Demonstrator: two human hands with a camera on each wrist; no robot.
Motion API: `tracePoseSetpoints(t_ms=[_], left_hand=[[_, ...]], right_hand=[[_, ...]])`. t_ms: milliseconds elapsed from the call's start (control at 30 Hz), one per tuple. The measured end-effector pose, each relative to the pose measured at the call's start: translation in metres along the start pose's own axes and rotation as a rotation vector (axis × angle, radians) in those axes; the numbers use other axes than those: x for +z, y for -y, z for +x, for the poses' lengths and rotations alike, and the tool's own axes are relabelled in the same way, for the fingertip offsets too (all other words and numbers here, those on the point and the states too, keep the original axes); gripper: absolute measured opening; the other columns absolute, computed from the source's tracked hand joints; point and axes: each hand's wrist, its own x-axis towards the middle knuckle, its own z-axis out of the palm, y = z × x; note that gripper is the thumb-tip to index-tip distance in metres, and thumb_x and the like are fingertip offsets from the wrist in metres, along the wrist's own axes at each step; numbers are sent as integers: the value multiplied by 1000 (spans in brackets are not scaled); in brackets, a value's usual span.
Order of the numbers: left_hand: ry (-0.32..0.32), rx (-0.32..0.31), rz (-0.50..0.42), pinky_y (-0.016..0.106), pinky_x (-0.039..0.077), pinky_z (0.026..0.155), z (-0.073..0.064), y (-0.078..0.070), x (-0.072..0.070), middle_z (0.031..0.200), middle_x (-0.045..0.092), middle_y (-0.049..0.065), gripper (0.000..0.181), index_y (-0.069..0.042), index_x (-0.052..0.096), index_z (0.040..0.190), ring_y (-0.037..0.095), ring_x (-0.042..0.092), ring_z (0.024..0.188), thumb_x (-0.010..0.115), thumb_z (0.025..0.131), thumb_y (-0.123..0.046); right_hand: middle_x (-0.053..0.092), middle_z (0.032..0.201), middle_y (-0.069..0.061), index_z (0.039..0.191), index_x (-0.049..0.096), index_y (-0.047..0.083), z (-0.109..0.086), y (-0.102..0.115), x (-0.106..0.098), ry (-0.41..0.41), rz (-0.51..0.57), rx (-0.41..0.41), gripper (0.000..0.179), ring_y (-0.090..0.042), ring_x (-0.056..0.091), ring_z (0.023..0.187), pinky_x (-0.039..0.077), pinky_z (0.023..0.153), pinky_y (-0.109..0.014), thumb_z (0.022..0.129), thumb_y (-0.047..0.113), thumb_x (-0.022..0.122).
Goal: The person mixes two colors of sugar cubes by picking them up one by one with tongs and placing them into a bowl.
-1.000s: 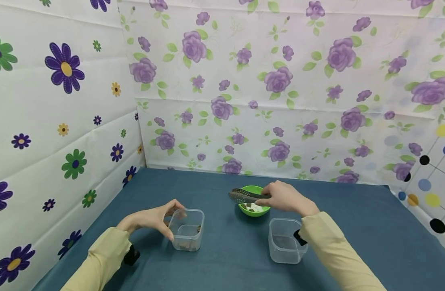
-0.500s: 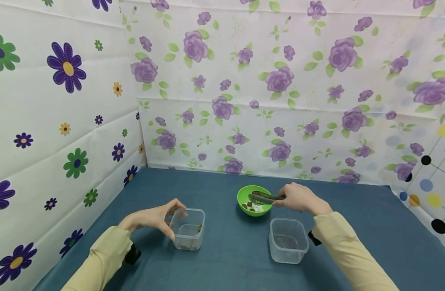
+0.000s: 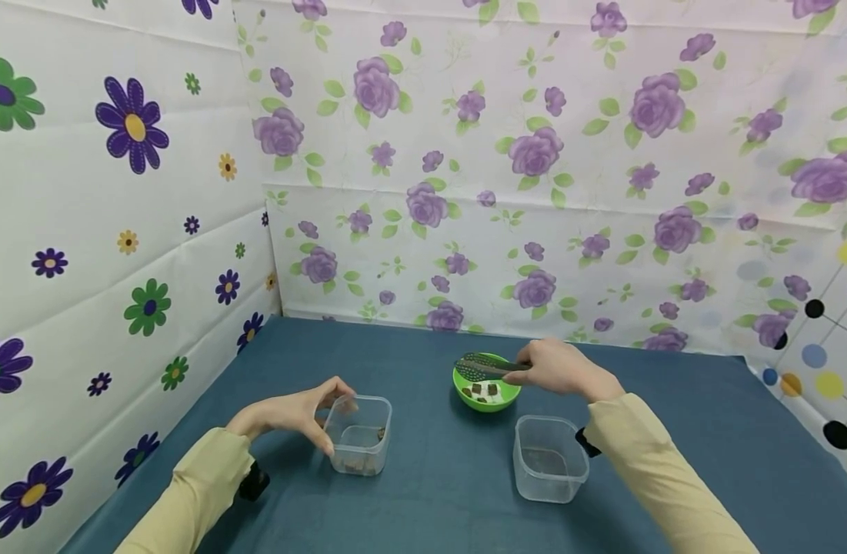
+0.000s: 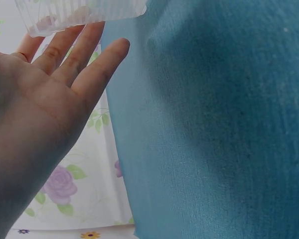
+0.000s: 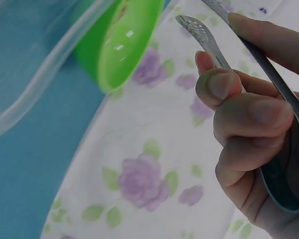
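My left hand holds a clear square plastic container at its left side, thumb at the front, fingers behind. Several small light brown pieces show through its lower wall, and a darker bit lies near its right side. In the left wrist view the fingers touch the container's wall. My right hand grips perforated tongs, whose heads hang over the back left of a green bowl. Brown cubes and something white lie in the bowl. In the right wrist view the tongs' arms stand apart; their far tips are cut off.
A second clear square container stands in front of the bowl, below the right forearm. All stand on a dark blue cloth. Flowered sheets rise behind and at the left.
The tongs were lower, inside the bowl, half a second ago; they have risen and shifted left over its rim. The left hand and its container keep their place.
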Motion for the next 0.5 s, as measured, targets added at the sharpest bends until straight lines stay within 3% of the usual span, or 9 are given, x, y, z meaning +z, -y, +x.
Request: tracePoseSetpoints(t_ms=[167, 267, 400, 500], left_hand=[[6, 1, -3, 49, 42, 88, 0, -1, 0, 127, 35, 14, 73, 0, 27, 128, 31, 36, 115, 76, 75, -12], [6, -2, -2, 49, 42, 88, 0, -1, 0, 127, 35, 13, 73, 0, 27, 129, 31, 36, 115, 76, 75, -12], [3, -14, 4, 47, 42, 87, 0, -3, 0, 128, 35, 13, 72, -1, 27, 128, 31, 36, 115, 75, 76, -12], [-9, -32, 15, 44, 43, 86, 0, -4, 1, 129, 33, 12, 69, -5, 30, 127, 31, 36, 115, 76, 76, -15]], right_hand=[[46, 53, 9, 64, 62, 18, 11, 29, -2, 33, 33, -115, 30, -9, 38, 45, 33, 44, -25, 86, 39, 61], [52, 54, 9, 70, 66, 16, 21, 51, -1, 75, 31, -164, 29, -9, 45, 45, 38, 44, -25, 87, 39, 60], [56, 66, 8, 89, 70, 11, 36, 82, 3, 141, 14, -203, 30, -10, 50, 45, 44, 46, -25, 85, 40, 61], [60, 86, 7, 103, 69, 13, 45, 102, 7, 181, -16, -206, 35, -8, 55, 58, 49, 56, -26, 84, 41, 63]])
